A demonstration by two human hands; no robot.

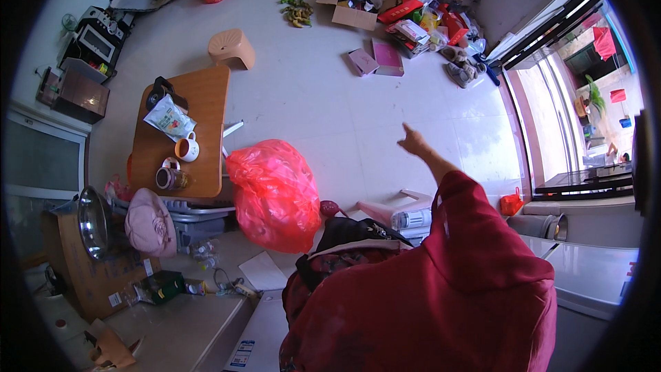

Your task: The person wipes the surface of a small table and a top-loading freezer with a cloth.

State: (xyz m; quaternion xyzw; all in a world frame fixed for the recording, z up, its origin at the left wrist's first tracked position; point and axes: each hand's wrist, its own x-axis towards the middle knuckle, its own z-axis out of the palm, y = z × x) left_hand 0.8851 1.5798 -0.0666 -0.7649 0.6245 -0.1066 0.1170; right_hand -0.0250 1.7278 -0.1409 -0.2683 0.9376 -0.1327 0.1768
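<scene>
My right hand reaches out over the pale tiled floor, with one finger pointing away and nothing held. A dark red sleeve covers that arm. My left hand is out of view. Before me, to the left, stands a large, bulging red plastic bag; what fills it cannot be made out. Close to my body are a black bag or cloth and a pale pink plastic stool, partly hidden. Beyond the hand lie a flat pink box and a smaller lilac box.
A wooden table at left bears a mug, a jar and a pouch. Behind it stands a peach stool. An open carton, shoes and green peppers or similar produce lie farther off.
</scene>
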